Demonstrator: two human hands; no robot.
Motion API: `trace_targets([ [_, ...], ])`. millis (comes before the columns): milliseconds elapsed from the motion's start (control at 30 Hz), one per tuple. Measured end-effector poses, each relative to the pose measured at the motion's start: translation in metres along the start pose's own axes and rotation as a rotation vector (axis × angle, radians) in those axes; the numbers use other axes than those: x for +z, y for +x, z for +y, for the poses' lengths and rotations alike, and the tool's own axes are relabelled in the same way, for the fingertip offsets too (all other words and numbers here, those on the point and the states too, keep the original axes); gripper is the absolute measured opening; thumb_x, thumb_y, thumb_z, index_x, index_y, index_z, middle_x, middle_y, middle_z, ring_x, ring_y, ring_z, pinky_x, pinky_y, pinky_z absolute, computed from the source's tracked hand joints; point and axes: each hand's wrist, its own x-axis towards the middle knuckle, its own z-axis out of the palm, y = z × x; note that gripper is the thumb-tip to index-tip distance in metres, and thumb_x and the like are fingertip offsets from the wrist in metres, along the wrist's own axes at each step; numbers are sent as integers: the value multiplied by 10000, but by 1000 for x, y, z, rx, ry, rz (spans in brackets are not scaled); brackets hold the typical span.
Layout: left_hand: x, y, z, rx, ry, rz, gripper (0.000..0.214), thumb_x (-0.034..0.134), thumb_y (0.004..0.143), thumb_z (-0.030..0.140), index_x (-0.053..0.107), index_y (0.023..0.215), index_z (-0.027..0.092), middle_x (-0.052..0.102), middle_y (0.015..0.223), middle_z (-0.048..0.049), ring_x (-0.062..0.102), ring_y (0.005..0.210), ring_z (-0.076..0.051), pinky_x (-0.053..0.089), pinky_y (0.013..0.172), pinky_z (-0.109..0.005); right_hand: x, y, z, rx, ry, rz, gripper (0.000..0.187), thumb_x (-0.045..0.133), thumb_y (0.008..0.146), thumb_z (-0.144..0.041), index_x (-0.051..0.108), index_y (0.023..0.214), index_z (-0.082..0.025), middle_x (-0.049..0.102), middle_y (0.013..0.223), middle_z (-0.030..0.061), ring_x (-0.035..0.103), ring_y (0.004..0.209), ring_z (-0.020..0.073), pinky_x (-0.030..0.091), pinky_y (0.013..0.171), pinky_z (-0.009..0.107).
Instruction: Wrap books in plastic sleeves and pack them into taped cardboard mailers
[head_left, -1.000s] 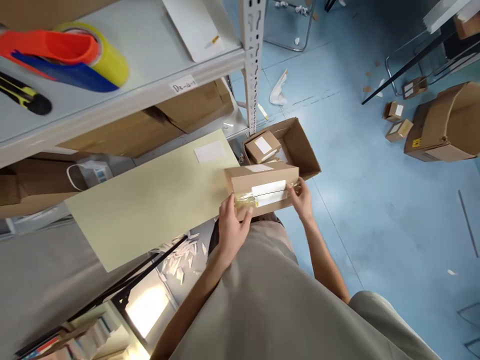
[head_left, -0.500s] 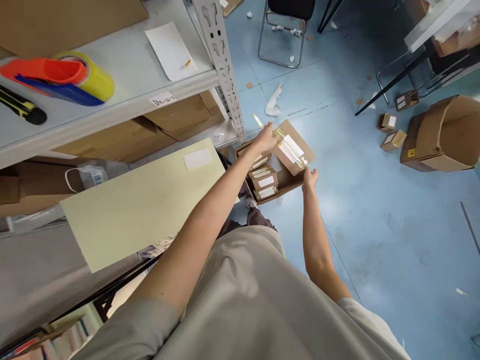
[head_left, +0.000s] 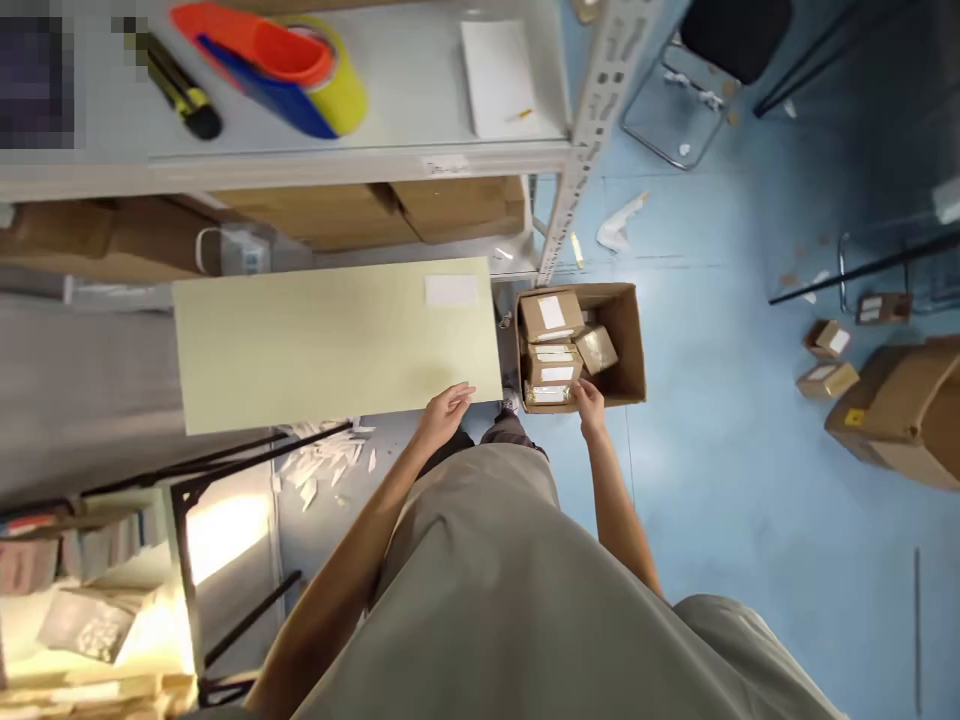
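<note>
An open cardboard carton (head_left: 631, 340) stands on the blue floor and holds several small taped boxes with white labels (head_left: 551, 316). My right hand (head_left: 589, 403) reaches over the carton's near edge, fingers curled beside the nearest small box (head_left: 547, 394); whether it grips that box I cannot make out. My left hand (head_left: 444, 412) hovers with its fingers spread at the near edge of a pale green board (head_left: 330, 340), holding nothing.
A grey metal shelf (head_left: 300, 165) carries a tape dispenser with yellow tape (head_left: 289, 68), a utility knife (head_left: 180, 92) and a white sheet (head_left: 499, 75). Flat cartons lie underneath. More boxes (head_left: 892, 415) and a folding chair (head_left: 697, 80) stand on the floor at right.
Both hands carried a labelled small box from my waist down into the carton. They have since drawn back: the left to the green board's edge, the right to the carton's near edge.
</note>
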Motion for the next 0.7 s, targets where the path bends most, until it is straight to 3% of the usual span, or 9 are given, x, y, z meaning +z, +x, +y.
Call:
trace_targets([
  [200,-38,-63,-4,-4,-213,299,622,777,901,741,795,1200,197,885,1144,-164,836,1179,-334,633,1158,-511,77,6,-50,-24,-112,-248,555,814,774,-681,775,1043,-196,844,1078,157,813,1069,315,646,1069,548],
  [333,-68,-96,-10,26,-367,509,518,813,861,675,839,1047,193,842,880,-100,809,865,-257,671,873,-392,147,-17,-83,-138,-164,-441,580,827,790,-712,781,1076,-209,848,1213,181,816,1131,317,625,1119,568],
  [467,-108,-139,-23,35,-466,729,406,810,848,589,853,921,192,734,713,-39,637,648,-166,532,629,-291,228,-76,-107,-252,-233,-698,620,816,835,-736,792,1153,-205,852,1243,182,826,1138,302,626,1125,561],
  [600,-161,-190,-47,74,-554,948,351,808,813,543,811,791,193,713,715,-36,559,624,-140,432,579,-271,310,-165,-116,-353,-299,-908,600,795,896,-735,795,1197,-216,862,1229,164,833,1125,293,638,1113,546],
  [700,-206,-231,-72,93,-615,1061,311,804,795,501,742,725,205,597,620,10,458,578,-119,368,563,-265,367,-238,-111,-425,-343,-1054,576,761,951,-731,796,1225,-226,864,1237,155,829,1144,290,645,1109,523],
])
